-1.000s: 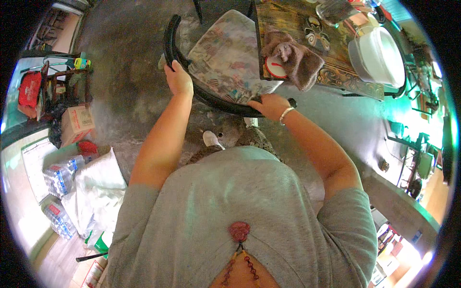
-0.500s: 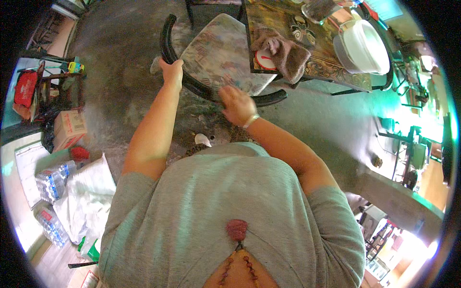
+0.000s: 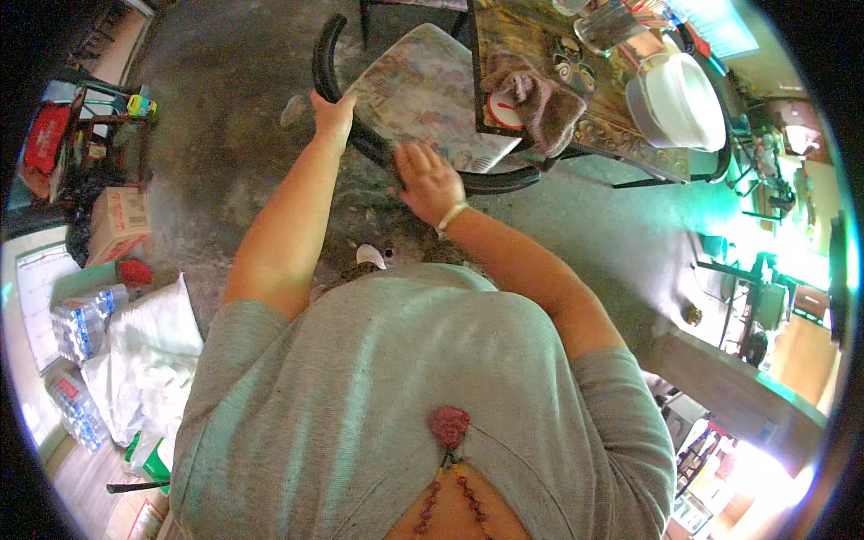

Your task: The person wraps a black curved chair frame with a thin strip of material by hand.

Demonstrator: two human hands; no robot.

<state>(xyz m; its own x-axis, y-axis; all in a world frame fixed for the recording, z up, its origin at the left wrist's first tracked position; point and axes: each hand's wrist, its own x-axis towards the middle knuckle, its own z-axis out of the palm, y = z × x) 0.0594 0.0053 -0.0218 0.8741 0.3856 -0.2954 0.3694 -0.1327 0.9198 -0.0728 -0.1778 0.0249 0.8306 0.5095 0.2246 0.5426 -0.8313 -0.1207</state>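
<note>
A chair point(image 3: 423, 76) with a pale patterned seat and a black curved back rail point(image 3: 326, 58) stands in front of me, partly under the table. My left hand point(image 3: 333, 119) is wrapped round the rail on its left side. Lying flat on the middle of the rail is my right hand point(image 3: 429, 178), its fingers stretched out and pointing up and left. Whatever is under that palm, if anything, is hidden. Just beyond the seat, a brown cloth point(image 3: 546, 110) hangs over the table's corner beside a round white-and-red lid point(image 3: 504, 110).
The dark patterned table point(image 3: 621, 117) at the far right bears white plastic tubs point(image 3: 688, 99) and a clear container point(image 3: 607, 27). At left are a cardboard box point(image 3: 119, 220), packs of bottles point(image 3: 85, 319) and a white sack point(image 3: 157, 337). A pale scrap point(image 3: 292, 110) lies on the floor.
My right hand has slid left along the rail, and its fingers now lie flatter. The left hand keeps its hold. The whole view has shifted slightly.
</note>
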